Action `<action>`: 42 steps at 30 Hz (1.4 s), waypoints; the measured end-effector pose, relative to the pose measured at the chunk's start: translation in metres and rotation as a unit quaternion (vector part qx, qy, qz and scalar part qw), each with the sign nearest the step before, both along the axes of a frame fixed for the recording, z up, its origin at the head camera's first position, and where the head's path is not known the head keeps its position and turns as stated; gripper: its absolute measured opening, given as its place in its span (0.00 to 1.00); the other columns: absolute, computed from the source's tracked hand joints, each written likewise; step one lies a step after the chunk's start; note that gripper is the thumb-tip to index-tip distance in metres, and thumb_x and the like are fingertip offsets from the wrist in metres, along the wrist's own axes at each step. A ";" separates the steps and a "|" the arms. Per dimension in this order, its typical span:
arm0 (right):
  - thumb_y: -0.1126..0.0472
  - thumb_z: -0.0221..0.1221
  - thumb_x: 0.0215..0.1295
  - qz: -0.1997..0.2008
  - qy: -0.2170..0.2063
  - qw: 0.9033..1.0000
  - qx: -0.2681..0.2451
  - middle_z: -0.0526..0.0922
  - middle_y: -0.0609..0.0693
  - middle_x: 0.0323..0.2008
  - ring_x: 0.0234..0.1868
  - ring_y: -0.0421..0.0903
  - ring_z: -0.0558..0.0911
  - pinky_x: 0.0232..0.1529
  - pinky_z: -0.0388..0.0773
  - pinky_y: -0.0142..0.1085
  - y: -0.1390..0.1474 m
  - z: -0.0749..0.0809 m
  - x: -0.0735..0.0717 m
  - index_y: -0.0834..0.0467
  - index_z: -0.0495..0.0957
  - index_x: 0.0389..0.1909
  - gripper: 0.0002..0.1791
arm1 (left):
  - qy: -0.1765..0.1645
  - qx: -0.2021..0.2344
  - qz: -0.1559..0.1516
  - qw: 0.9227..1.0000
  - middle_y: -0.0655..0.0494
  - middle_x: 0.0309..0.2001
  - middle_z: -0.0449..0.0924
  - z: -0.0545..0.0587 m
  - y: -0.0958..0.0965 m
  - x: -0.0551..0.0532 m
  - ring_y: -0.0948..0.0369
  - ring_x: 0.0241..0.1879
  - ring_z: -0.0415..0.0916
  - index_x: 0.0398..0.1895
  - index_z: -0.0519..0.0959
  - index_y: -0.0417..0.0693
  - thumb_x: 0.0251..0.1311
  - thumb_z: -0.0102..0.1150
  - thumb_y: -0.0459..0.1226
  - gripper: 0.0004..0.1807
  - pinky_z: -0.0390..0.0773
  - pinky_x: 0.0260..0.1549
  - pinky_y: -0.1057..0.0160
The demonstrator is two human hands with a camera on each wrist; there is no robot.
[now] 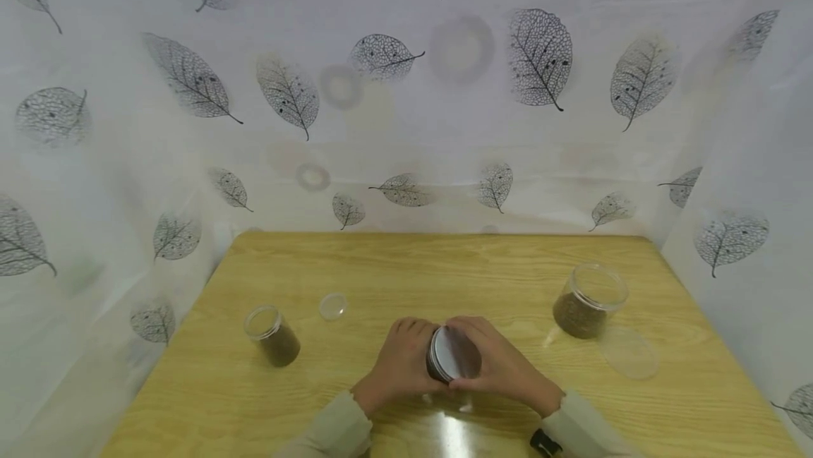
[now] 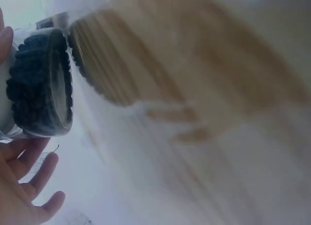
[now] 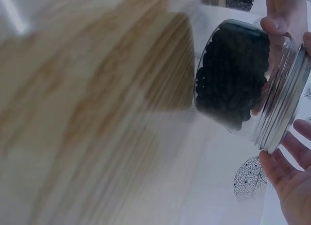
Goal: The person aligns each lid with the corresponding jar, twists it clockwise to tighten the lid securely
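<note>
Near the front middle of the table, both hands are around a clear jar (image 3: 235, 74) part-filled with dark, bean-like pieces. A silver screw lid (image 1: 452, 356) sits on its mouth. My left hand (image 1: 405, 360) grips the jar's side. With thumb and fingers spread around the rim, my right hand (image 1: 504, 368) holds the lid. In the left wrist view, the dark pieces (image 2: 34, 84) show through the jar wall. Whether the jar's base touches the table cannot be told.
On the wood-grain table (image 1: 381, 267), an uncovered jar (image 1: 279, 344) with dark contents stands left, near a small clear disc (image 1: 333, 306). At right, a wider uncovered jar (image 1: 579, 313) holds brown contents beside a larger clear disc (image 1: 629, 352). A leaf-print curtain (image 1: 406, 133) surrounds the table.
</note>
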State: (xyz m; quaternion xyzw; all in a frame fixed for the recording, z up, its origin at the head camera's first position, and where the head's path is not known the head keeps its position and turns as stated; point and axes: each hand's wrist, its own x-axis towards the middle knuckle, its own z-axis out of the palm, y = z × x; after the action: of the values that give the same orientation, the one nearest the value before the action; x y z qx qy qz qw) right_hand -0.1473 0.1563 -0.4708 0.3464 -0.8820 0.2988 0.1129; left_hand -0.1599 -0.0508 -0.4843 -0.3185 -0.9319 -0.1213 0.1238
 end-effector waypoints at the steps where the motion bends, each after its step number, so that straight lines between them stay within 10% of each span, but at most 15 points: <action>1: 0.39 0.72 0.38 0.001 -0.003 1.000 0.001 0.72 0.49 0.59 0.58 0.47 0.72 0.53 0.77 0.45 0.000 0.000 0.000 0.57 0.68 0.61 0.49 | 0.014 -0.004 -0.004 1.000 0.61 0.47 0.78 0.000 0.000 0.000 0.61 0.49 0.73 0.54 0.71 0.52 0.26 0.66 0.72 0.51 0.70 0.55 0.55; 10: 0.40 0.74 0.31 0.033 -0.031 0.997 0.061 0.67 0.55 0.63 0.62 0.52 0.67 0.57 0.74 0.50 0.018 0.000 -0.004 0.62 0.59 0.67 0.61 | 0.028 -0.026 -0.017 0.999 0.62 0.48 0.78 0.002 -0.001 -0.001 0.62 0.50 0.73 0.54 0.71 0.53 0.23 0.64 0.74 0.53 0.69 0.56 0.56; 21: 0.42 0.74 0.37 0.076 -0.054 0.994 0.058 0.66 0.47 0.58 0.56 0.42 0.63 0.51 0.75 0.47 0.027 -0.002 -0.021 0.54 0.62 0.66 0.53 | -0.021 -0.027 -0.019 0.999 0.61 0.49 0.76 0.008 -0.005 -0.002 0.61 0.52 0.72 0.56 0.70 0.53 0.25 0.69 0.69 0.52 0.69 0.57 0.56; 42: 0.42 0.76 0.29 -0.021 -0.004 1.000 0.015 0.74 0.39 0.43 0.45 0.36 0.68 0.46 0.67 0.42 0.014 -0.015 -0.008 0.55 0.72 0.57 0.48 | -0.049 -0.004 -0.009 0.999 0.62 0.49 0.76 0.005 -0.005 0.000 0.62 0.51 0.72 0.56 0.70 0.53 0.24 0.71 0.67 0.51 0.69 0.57 0.56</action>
State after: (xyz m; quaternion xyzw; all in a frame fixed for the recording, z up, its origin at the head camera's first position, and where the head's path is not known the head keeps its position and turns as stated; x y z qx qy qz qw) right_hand -0.1555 0.1706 -0.4853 0.3282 -0.8940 0.2843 0.1106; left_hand -0.1604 -0.0558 -0.4791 -0.3206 -0.9346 -0.1341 0.0754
